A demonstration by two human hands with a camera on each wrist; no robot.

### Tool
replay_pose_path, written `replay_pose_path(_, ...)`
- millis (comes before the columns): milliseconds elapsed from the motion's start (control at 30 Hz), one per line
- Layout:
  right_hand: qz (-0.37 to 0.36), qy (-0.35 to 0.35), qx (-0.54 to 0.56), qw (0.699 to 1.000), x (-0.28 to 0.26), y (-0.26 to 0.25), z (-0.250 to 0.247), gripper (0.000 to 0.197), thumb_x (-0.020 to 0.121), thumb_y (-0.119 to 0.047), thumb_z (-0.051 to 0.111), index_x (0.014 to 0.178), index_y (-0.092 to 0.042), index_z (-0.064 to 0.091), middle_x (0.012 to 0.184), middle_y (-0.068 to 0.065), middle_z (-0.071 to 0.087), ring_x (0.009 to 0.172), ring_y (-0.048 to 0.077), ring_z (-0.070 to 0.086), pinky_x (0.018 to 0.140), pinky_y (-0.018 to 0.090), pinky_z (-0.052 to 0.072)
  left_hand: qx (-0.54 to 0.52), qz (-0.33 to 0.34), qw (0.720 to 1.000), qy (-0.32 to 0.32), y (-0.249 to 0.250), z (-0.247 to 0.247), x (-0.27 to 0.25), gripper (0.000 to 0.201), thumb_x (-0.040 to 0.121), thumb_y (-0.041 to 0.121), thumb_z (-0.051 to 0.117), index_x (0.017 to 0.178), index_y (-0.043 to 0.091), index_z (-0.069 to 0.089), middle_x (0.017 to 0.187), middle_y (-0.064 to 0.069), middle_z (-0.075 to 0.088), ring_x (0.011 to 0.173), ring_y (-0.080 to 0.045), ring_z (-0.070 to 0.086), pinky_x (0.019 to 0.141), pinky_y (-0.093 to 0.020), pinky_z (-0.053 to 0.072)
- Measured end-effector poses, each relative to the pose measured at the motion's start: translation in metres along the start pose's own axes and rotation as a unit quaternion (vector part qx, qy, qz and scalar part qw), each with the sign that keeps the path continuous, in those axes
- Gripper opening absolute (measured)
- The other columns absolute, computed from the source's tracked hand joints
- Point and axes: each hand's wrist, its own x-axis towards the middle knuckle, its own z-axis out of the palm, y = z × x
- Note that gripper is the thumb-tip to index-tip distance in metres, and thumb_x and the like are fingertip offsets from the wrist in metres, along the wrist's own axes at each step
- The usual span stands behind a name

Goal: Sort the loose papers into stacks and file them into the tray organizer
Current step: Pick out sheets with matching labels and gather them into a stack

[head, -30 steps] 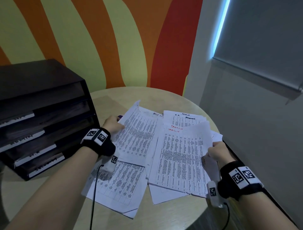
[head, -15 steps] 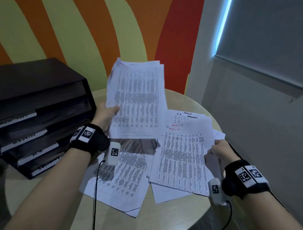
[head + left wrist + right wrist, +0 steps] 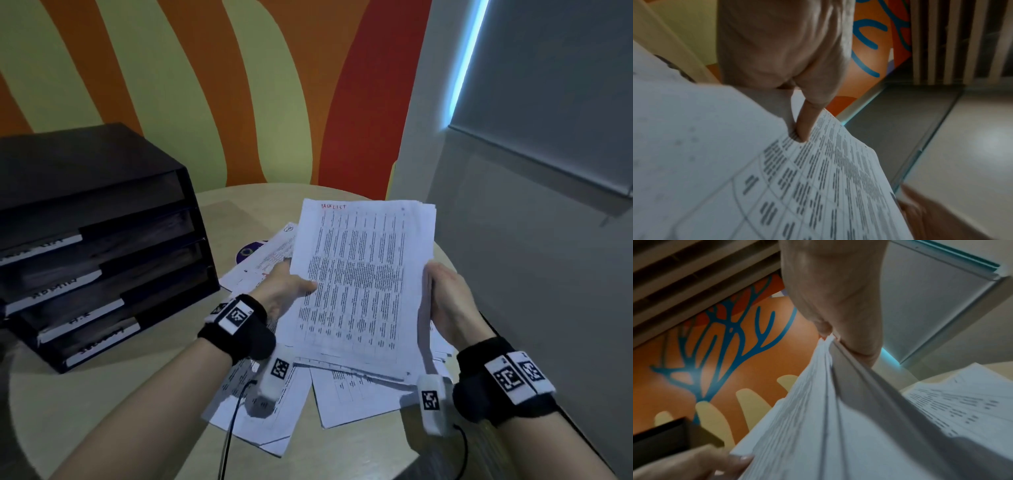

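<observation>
Both hands hold a stack of printed sheets (image 3: 359, 287) tilted up above the round table; red handwriting tops its front page. My left hand (image 3: 284, 291) grips the stack's left edge, thumb on the front page (image 3: 818, 162). On the opposite edge, my right hand (image 3: 445, 301) pinches the sheets (image 3: 818, 402). More loose papers (image 3: 274, 404) lie scattered on the table underneath. The black tray organizer (image 3: 96, 246), with several labelled trays, stands at the left.
The round beige table (image 3: 102, 411) ends close behind the papers and at the right. A striped orange, yellow and red wall stands behind it. A purple disc (image 3: 248, 250) peeks out beside the far papers. Cables hang from both wrist cameras.
The left hand lifted sheets off the table, then brought them right and lower. The right hand raised its own sheets, and both hands now hold one joined stack.
</observation>
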Motion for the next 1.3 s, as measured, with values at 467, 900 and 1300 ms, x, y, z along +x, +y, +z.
replay_pose_path(467,-0.273,0.041,0.001,0.961,-0.025,-0.060,0.024,0.029,0.085,-0.006,0.071,0.106,-0.018,0.056,0.102,0.003,0.069,0.089,0.011,0.069,0.074,0.023,0.056,-0.090,0.267,0.957,0.071,0.072,-0.002,-0.032,0.045,0.079,0.014,0.077,0.120,0.008,0.060,0.106,0.001,0.072,0.095,-0.008,0.070,0.080,-0.017,0.054)
replay_pose_path(900,-0.099,0.126,-0.084,0.983,-0.015,-0.019,-0.029,0.023,0.086,0.011,0.054,0.094,-0.008,0.064,0.081,0.001,0.065,0.072,0.016,0.061,0.069,0.027,0.048,0.227,-0.036,0.971,0.066,-0.017,-0.026,0.018,0.088,0.082,0.034,0.077,0.146,0.004,0.024,0.140,-0.014,0.045,0.128,-0.029,0.047,0.105,-0.040,0.041)
replay_pose_path(1300,0.084,0.120,-0.194,0.970,0.005,0.033,-0.060,0.022,0.086,0.015,0.054,0.100,-0.001,0.061,0.088,0.017,0.063,0.085,0.034,0.060,0.083,0.047,0.050,0.248,-0.001,0.969,0.009,-0.024,0.005,0.025,0.025,0.081,0.006,0.069,0.074,0.009,0.045,0.073,-0.010,0.045,0.067,-0.021,0.044,0.062,-0.028,0.033)
